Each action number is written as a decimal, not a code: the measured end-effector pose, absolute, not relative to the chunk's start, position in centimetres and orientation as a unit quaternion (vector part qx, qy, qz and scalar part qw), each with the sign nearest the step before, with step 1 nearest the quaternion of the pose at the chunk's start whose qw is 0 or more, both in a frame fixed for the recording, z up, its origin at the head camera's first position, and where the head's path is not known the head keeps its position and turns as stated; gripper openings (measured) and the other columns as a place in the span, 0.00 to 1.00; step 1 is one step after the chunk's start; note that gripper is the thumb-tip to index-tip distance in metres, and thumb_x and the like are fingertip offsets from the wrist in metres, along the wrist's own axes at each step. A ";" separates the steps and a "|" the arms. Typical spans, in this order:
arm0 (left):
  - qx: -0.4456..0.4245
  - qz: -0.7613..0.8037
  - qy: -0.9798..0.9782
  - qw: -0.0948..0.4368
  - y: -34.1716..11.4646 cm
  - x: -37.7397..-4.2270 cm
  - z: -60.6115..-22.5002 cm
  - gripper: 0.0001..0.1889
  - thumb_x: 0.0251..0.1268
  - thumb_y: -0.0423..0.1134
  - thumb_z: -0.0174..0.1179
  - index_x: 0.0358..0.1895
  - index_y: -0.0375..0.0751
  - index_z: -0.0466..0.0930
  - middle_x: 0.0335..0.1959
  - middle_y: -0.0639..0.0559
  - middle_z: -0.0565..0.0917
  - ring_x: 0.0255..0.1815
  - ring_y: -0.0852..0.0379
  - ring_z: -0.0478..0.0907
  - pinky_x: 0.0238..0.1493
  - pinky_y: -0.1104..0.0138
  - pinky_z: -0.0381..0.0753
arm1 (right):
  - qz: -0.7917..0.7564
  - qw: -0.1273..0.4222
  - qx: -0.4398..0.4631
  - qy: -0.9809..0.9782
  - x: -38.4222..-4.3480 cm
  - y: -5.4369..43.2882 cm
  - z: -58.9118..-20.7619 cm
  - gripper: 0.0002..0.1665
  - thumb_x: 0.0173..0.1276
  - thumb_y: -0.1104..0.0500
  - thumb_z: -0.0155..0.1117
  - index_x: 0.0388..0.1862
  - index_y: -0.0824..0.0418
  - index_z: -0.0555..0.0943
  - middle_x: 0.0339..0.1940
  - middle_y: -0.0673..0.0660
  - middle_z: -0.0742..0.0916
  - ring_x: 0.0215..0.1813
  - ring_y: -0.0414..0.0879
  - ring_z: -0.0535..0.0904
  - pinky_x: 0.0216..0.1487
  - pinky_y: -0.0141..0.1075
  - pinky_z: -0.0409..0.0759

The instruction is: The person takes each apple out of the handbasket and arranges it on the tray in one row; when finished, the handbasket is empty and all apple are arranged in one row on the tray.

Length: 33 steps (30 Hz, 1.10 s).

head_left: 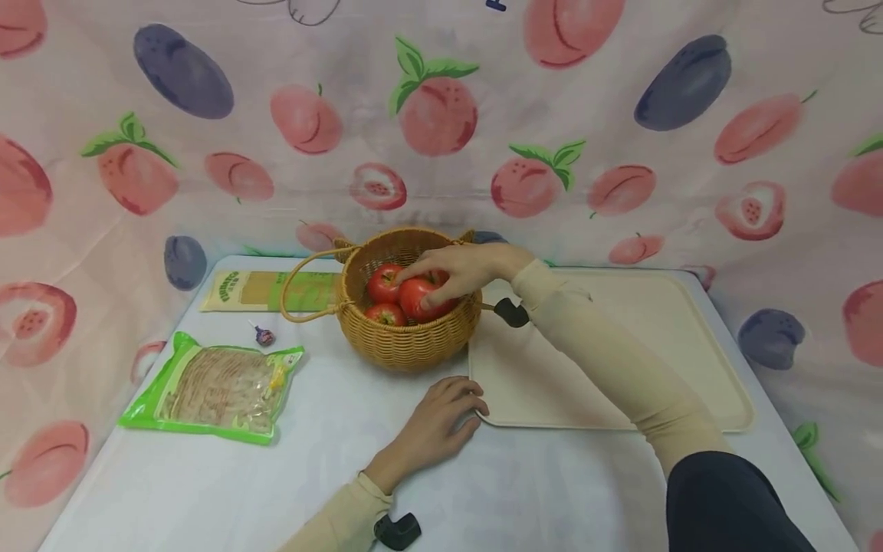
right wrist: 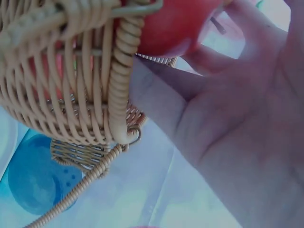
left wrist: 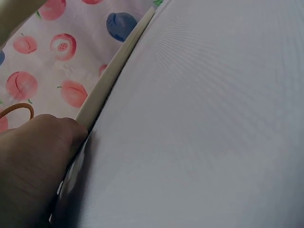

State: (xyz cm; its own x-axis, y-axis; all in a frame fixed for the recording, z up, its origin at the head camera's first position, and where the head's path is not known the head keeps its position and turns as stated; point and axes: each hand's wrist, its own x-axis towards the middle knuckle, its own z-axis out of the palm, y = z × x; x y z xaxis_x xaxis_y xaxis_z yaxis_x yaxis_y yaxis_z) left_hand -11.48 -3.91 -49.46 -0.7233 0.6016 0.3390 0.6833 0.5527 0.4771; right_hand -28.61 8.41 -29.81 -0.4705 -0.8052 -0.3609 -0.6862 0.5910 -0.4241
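Observation:
A round wicker basket [head_left: 407,345] with loop handles holds red apples. My right hand [head_left: 458,268] reaches over its rim and grips one apple [head_left: 418,299], thumb on the near side and fingers over the top. Beside it in the basket lie another apple [head_left: 382,284] at the back and a third apple [head_left: 386,313] at the front. In the right wrist view, the gripped apple [right wrist: 173,28] shows just past the woven rim. My left hand [head_left: 438,422] rests at the near left corner of a cream tray [head_left: 586,383], its fingers loosely bent at the edge.
On the left of the white table [head_left: 331,475] lies a green-edged clear bag [head_left: 221,391] of brownish food. A small wrapped lollipop [head_left: 264,336] sits behind it. Farther back, a flat yellow-green packet [head_left: 265,291] reaches behind the basket handle. A fruit-print cloth [head_left: 441,184] hangs behind.

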 end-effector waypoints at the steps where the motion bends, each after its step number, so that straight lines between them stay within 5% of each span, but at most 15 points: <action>1: -0.366 -0.299 -0.878 0.070 -3.9 -11.5 -49.4 0.06 0.64 0.42 0.58 0.42 0.58 0.79 0.54 0.58 0.76 0.64 0.57 0.66 0.68 0.58 0.65 | -0.115 0.265 -0.439 0.851 -28.6 8.5 -29.7 0.35 0.64 0.36 0.56 0.70 0.34 0.62 0.72 0.50 0.66 0.73 0.52 0.58 0.71 0.53 0.60; 9: -0.370 -0.307 -0.874 0.065 -3.9 -11.4 -49.6 0.06 0.64 0.42 0.57 0.42 0.57 0.79 0.54 0.58 0.76 0.64 0.57 0.67 0.67 0.58 0.65 | -0.149 0.239 -0.434 0.856 -28.2 9.8 -29.3 0.34 0.64 0.34 0.55 0.68 0.29 0.61 0.68 0.45 0.68 0.67 0.43 0.64 0.68 0.48 0.66; 22: -0.369 -0.310 -0.873 0.074 -4.0 -11.4 -49.4 0.06 0.64 0.42 0.58 0.42 0.57 0.79 0.54 0.57 0.76 0.64 0.56 0.67 0.67 0.58 0.66 | -0.203 0.216 -0.419 0.858 -27.6 12.2 -27.5 0.32 0.64 0.37 0.57 0.67 0.28 0.61 0.71 0.44 0.65 0.68 0.43 0.62 0.66 0.46 0.68; 33: -0.368 -0.310 -0.874 0.073 -3.9 -11.3 -49.3 0.06 0.64 0.41 0.57 0.42 0.57 0.79 0.53 0.57 0.76 0.64 0.56 0.67 0.67 0.58 0.66 | -0.228 0.200 -0.418 0.856 -27.2 14.2 -26.8 0.31 0.64 0.42 0.60 0.65 0.28 0.63 0.68 0.41 0.67 0.57 0.43 0.69 0.57 0.41 0.74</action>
